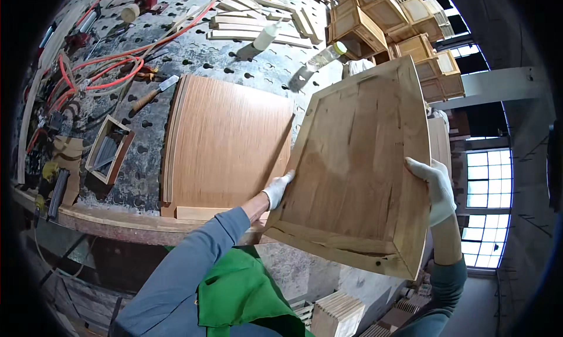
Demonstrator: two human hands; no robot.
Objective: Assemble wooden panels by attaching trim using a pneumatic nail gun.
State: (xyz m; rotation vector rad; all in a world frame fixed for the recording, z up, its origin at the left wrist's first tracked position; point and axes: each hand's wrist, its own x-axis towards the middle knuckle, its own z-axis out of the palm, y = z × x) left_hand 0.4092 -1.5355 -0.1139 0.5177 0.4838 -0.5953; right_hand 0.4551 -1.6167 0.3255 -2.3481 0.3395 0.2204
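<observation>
A framed wooden cabinet door (pixel 358 155), pale with a recessed panel, is held up tilted between my two gloved hands. My left hand (pixel 278 190), in a white glove, grips its left edge. On the opposite edge, my right hand (pixel 433 190) is closed with the thumb over the front of the frame; its other fingers are mostly hidden behind. To the left, flat wooden panels (pixel 231 138) lie stacked on the perforated metal worktable (pixel 152 184), partly covered by the door. A thin wood strip (pixel 199 213) lies along the stack's near edge.
Left of the stack are a wood-handled chisel (pixel 153 95), a small wooden box of staples (pixel 109 150) and tangled orange hoses (pixel 111 67). Beyond stand a white glue bottle (pixel 267 36), a clear bottle (pixel 326 57) and wood strips (pixel 258 37). Cabinets (pixel 358 23) are piled far right; panels (pixel 337 315) stand below.
</observation>
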